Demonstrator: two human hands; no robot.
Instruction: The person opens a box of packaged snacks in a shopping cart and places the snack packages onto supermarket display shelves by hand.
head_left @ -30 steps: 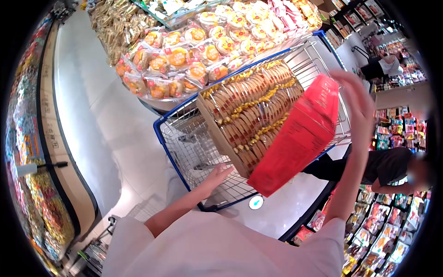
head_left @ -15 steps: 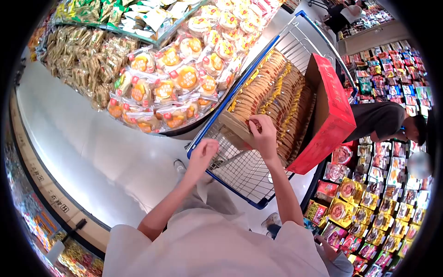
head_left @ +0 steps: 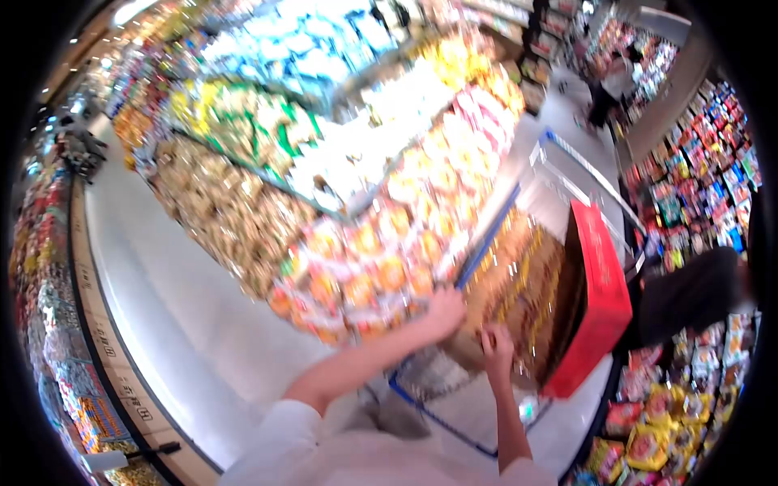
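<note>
writing on the red lid (head_left: 601,304), right of the carton (head_left: 464,345) in the cart (head_left: 489,237), is too blurred to read. the left hand (head_left: 447,312), earlier apart from this carton of wrapped goods (head_left: 519,292), is now at its near-left corner; the right hand (head_left: 498,348) is at its near edge, and i cannot tell either's grip.

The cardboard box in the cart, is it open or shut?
The cardboard box is open: rows of brown snacks show from above, and the red lid stands at one side.

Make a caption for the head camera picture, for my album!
Left hand and right hand at a box of wrapped snacks in a shopping cart beside heaped packets.
</note>
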